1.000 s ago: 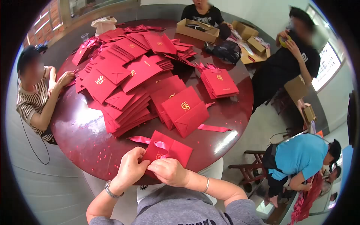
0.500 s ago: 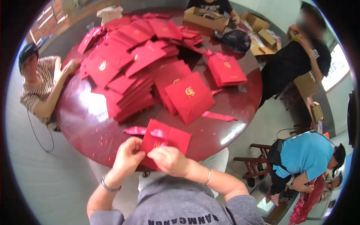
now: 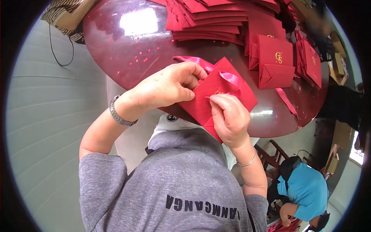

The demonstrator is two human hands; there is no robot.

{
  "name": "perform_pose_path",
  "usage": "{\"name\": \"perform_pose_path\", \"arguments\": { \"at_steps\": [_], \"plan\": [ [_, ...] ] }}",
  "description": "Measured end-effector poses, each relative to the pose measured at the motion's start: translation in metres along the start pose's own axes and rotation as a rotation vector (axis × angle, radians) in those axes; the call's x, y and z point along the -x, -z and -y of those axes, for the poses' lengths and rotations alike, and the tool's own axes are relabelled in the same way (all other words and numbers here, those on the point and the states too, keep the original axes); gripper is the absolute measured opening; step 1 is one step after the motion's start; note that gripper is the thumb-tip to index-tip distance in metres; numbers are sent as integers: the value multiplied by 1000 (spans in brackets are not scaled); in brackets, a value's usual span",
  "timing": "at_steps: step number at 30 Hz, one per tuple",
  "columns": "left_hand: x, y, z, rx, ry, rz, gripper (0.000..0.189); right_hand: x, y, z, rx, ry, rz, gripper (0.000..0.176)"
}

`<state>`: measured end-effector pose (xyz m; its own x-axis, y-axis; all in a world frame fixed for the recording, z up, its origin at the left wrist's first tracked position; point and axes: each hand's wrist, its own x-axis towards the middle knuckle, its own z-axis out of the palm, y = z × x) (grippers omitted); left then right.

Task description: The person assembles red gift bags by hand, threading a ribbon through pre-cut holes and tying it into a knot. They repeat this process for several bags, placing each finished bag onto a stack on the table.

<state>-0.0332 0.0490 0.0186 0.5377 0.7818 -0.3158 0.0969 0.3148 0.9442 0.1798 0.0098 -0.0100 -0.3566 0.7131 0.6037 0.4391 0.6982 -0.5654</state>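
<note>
A red paper gift bag with a gold emblem is held tilted over the table's near edge. My left hand grips its upper left side, thumb on the front face and fingers curled behind the rim. Pressed together against the front, the fingertips of my right hand pinch a pink ribbon, whose small tip pokes out by the thumb and partly covers the emblem. A loop of that pink ribbon stands up from the bag. Another ribbon strand sticks out behind my left fingers.
The round dark red table carries stacked flat red bags and a standing red bag. More red bags and a loose ribbon lie to the right. A person in blue bends at lower right; a striped sleeve shows upper left.
My view has tipped down and closer, so the bag and hands look larger. The bag is turned more on its corner, and my left fingers have shifted to its upper edge.
</note>
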Motion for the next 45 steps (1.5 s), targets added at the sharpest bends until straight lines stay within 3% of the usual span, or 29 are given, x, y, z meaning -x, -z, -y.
{"name": "perform_pose_path", "arguments": {
  "at_steps": [1, 3, 12, 21, 42, 45],
  "plan": [
    [1, 0, -2, 12, 4, -4, 39, 0, 0, 0, -3, -4, 13, 19],
    [1, -1, -8, -290, 40, 8, 43, 0, -2, -1, 26, 29, 18, 20],
    [2, 1, 4, -23, -13, -14, 41, -3, -1, 4, 66, 59, 53, 20],
    [4, -1, -7, -48, 30, -42, 44, -17, -1, 9, -64, -17, 83, 19],
    [1, 1, 2, -91, -40, -158, 44, -45, 6, 18, 43, -47, 354, 14],
    [-7, -4, 21, -158, -217, -268, 34, -47, 4, 18, 125, 65, 417, 13]
  ]
}}
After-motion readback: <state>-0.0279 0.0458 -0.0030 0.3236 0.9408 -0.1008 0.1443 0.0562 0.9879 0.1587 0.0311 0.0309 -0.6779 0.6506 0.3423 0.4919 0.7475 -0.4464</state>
